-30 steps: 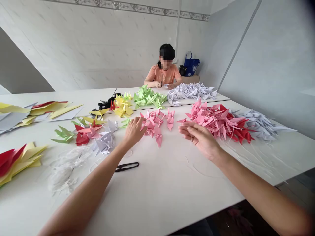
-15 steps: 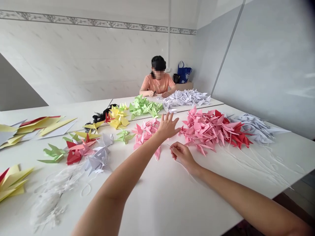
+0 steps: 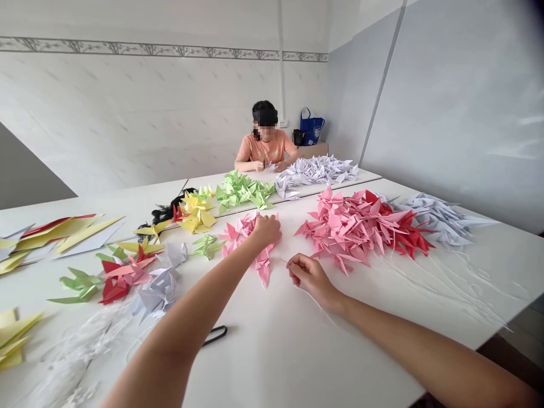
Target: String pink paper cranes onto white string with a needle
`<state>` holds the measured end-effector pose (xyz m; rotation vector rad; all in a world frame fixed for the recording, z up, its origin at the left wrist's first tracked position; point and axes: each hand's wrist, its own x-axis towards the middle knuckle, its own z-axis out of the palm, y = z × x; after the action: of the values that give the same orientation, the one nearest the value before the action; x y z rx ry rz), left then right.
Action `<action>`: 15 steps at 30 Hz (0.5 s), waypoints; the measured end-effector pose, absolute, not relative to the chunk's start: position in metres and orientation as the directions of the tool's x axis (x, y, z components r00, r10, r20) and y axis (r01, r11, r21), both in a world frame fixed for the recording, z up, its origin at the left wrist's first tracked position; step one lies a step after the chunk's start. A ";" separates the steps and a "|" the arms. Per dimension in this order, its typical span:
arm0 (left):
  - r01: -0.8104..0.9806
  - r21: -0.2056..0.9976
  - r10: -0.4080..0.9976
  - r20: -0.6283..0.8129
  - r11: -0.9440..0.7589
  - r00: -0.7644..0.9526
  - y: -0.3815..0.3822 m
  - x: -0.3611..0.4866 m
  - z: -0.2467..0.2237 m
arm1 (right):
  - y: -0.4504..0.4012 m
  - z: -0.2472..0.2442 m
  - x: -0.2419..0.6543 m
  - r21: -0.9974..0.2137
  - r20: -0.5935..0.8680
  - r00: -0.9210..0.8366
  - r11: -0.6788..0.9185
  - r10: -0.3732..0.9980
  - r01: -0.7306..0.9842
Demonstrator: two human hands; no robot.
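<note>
My left hand [image 3: 266,230] has its fingers curled down onto a small heap of pink origami cranes [image 3: 242,235], and the paper under them is hidden. My right hand [image 3: 308,276] rests on the white table [image 3: 272,351] just left of a large heap of pink and red cranes [image 3: 357,226], apart from it. Its fingers pinch a thin needle [image 3: 283,261], and a white thread [image 3: 322,306] trails from the hand. Black thread snips [image 3: 216,335] lie partly behind my left forearm.
Other cranes lie about: pale grey [image 3: 437,218], white [image 3: 317,171], green [image 3: 242,191], yellow [image 3: 196,212]. White threads [image 3: 450,289] spread over the table's right side. A person [image 3: 266,139] works across the far table. A blue bag [image 3: 311,127] stands behind.
My left hand has dropped from spread fingers above the small pink heap to curled fingers on it. My right hand has barely moved. The view has tilted slightly, and the snips now sit behind my forearm.
</note>
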<state>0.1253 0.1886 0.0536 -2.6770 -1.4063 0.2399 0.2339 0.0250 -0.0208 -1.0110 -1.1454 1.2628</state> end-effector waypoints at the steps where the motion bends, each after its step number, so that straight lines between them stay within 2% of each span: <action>1: 0.803 -0.153 0.817 -0.097 -0.577 0.568 0.183 0.117 0.054 | 0.024 -0.020 0.234 -0.983 0.075 -0.039 0.067 0.996 -0.169; 7: 0.780 0.025 0.778 -0.058 -0.626 0.626 0.180 0.068 0.074 | 0.024 -0.022 0.234 -0.983 0.085 -0.037 0.078 0.996 -0.168; 12: 0.905 0.079 0.904 0.135 -0.418 0.406 0.214 0.019 0.087 | 0.026 -0.026 0.236 -0.981 0.106 -0.023 0.100 0.994 -0.167; 15: 0.942 0.070 0.941 0.106 -0.329 0.321 0.223 -0.004 0.077 | 0.027 -0.027 0.236 -0.980 0.115 -0.016 0.111 0.993 -0.164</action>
<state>-0.0040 0.2234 0.0775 -2.5494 -1.8175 -0.1988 0.2363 0.0267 -0.0269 -0.9943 -1.1580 1.2170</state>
